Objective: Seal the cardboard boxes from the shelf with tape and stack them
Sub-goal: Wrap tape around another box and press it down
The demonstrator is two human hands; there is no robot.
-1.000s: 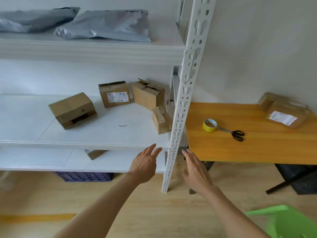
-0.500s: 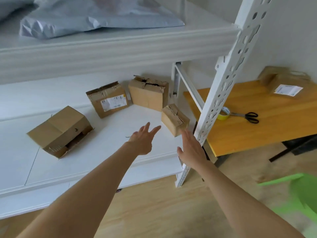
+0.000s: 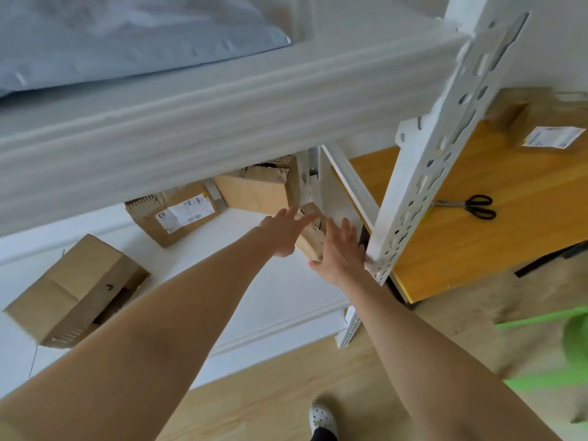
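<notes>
- Fingers (image 3: 297, 218) of the left hand (image 3: 280, 232) are straight and slightly spread over the small box (image 3: 310, 241); the right hand (image 3: 339, 249) has straight, spread fingers too, on the box's side nearer the upright post (image 3: 423, 173)
- Neither hand grips yet; actual contact is hard to tell
- That box stands on the middle shelf (image 3: 270, 281) just left of the post
- Half a second ago both hands were short of the box; now they bracket it, so lifting it out for taping looks imminent
- The tape roll, earlier visible right of the post, is now hidden behind it; only the scissors (image 3: 477, 206) show there
</notes>
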